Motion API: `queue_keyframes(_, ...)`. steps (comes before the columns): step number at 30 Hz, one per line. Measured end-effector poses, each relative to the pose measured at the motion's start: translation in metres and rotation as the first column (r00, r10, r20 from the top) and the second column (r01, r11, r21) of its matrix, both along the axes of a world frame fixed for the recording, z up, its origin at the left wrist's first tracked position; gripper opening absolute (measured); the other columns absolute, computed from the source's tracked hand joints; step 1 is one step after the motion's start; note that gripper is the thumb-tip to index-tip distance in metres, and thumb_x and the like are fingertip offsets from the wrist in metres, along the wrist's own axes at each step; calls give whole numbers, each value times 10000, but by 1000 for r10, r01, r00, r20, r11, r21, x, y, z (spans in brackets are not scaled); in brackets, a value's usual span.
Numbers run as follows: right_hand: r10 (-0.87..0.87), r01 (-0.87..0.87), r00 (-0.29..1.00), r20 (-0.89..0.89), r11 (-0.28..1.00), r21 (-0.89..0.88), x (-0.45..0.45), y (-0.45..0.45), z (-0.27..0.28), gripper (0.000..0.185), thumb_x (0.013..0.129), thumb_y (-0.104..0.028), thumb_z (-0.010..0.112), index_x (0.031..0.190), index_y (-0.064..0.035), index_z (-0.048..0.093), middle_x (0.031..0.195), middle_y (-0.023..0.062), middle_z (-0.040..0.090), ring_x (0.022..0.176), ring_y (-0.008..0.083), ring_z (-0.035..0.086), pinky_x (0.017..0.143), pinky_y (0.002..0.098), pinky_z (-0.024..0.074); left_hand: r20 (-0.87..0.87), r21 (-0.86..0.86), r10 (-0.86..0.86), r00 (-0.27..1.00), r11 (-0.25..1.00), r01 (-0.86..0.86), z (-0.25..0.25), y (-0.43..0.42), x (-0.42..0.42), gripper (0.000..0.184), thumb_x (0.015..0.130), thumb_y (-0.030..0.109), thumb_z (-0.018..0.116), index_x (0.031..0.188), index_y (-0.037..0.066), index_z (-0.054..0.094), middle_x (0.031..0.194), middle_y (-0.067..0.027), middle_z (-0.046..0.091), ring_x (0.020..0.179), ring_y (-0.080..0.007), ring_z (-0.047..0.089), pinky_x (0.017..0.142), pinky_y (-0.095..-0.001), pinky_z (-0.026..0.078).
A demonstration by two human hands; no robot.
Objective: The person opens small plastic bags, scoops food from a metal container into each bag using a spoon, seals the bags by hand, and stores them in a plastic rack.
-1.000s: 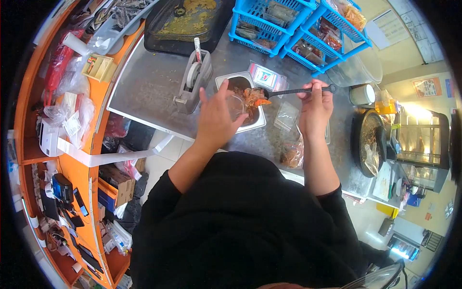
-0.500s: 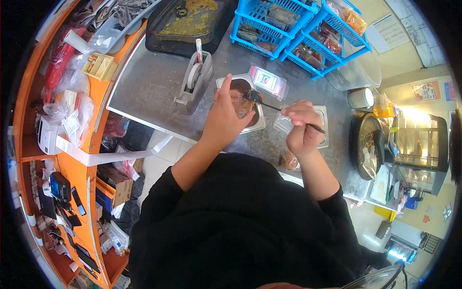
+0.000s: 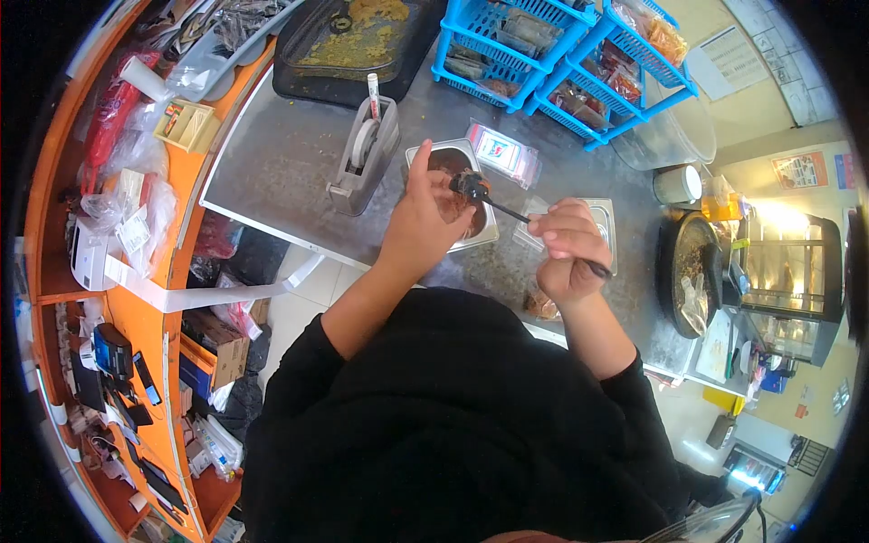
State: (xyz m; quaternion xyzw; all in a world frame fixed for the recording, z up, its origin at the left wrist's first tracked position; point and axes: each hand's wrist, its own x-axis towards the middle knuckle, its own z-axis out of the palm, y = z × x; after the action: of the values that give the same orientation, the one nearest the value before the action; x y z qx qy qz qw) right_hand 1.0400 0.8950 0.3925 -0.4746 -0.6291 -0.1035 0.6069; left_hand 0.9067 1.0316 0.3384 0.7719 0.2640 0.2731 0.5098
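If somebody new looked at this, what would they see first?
Probably the bright blue baskets, stacked at the top and holding packets. Next, the right hand gripping a black spoon over a metal container near the middle. Then maybe the long orange counter down the left side.

From the torso [image 3: 453, 407] at 6 o'clock, the bare left forearm [image 3: 369, 288] angles toward 1 o'clock. The left hand [image 3: 415, 213] is raised just left of 12, its index finger [image 3: 422, 163] extended toward 12 and its thumb [image 3: 463, 223] spread toward 2. The right forearm [image 3: 595, 328] slants toward 11; the right hand [image 3: 570, 255], near 3 o'clock, grips with fingers [image 3: 568, 226] curled toward 9. The hands are apart.
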Motion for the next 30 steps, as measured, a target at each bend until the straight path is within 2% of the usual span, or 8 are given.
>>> queue_keyframes(2,4,0,994,-112,999,37,4,2,-15,141,881,72,516,966,-32,557,906,112,664,775,218,650,748,368,498,17,-23,-19,1000,1000,19,-1,1,-2,1010,737,145,785,1484,66,109,1138,-185,568,1022,-284,619,850,-383,498)
queue_keyframes(6,-336,254,735,-589,942,-220,9,5,-28,76,960,1,477,996,-5,544,958,121,647,827,180,642,774,299,512,107,74,74,991,994,-82,-12,6,-4,806,798,188,732,1441,52,265,1109,-153,586,1051,-289,599,931,-419,457)
queue_keyframes(9,-326,180,692,-645,942,-283,18,9,-51,93,976,-24,488,1015,13,563,987,118,648,887,167,637,811,300,516,37,539,79,996,838,-87,-17,25,-8,451,851,226,677,1238,53,525,1053,-125,600,1027,-299,589,1027,-496,360)
queue_keyframes(15,-306,136,941,-145,732,-668,17,24,-73,166,861,-53,612,1007,-79,688,1071,93,641,1034,255,603,902,436,458,76,490,131,988,858,-152,-9,27,-13,142,867,186,662,871,45,647,1007,-99,618,961,-292,596,1068,-545,267)
queue_keyframes(18,-402,536,834,377,432,-725,8,23,-74,148,805,-162,678,940,-136,730,1068,87,596,1034,286,549,856,431,423,93,486,141,986,857,-169,-9,31,-16,140,873,184,655,846,47,645,991,-95,618,951,-296,596,1069,-552,261)
queue_keyframes(21,-355,666,742,568,298,-684,-10,29,-64,156,757,-258,718,838,-126,739,1041,58,555,1013,274,489,793,423,385,106,474,155,982,861,-187,-10,31,-17,170,871,228,653,846,59,659,982,-92,606,960,-293,586,1064,-587,259)
queue_keyframes(24,-274,725,686,674,188,-662,-16,41,-71,174,727,-277,738,821,-130,739,1000,46,543,986,283,463,774,413,368,109,475,161,981,858,-194,-9,29,-16,143,878,192,647,861,49,641,990,-91,612,955,-293,589,1075,-552,254)
queue_keyframes(30,-308,598,801,513,356,-718,-18,50,-66,149,728,-249,741,803,-121,725,984,28,543,980,280,460,796,420,353,109,461,151,983,868,-184,-9,33,-19,132,878,184,644,877,52,641,995,-84,609,964,-286,586,1085,-548,244)
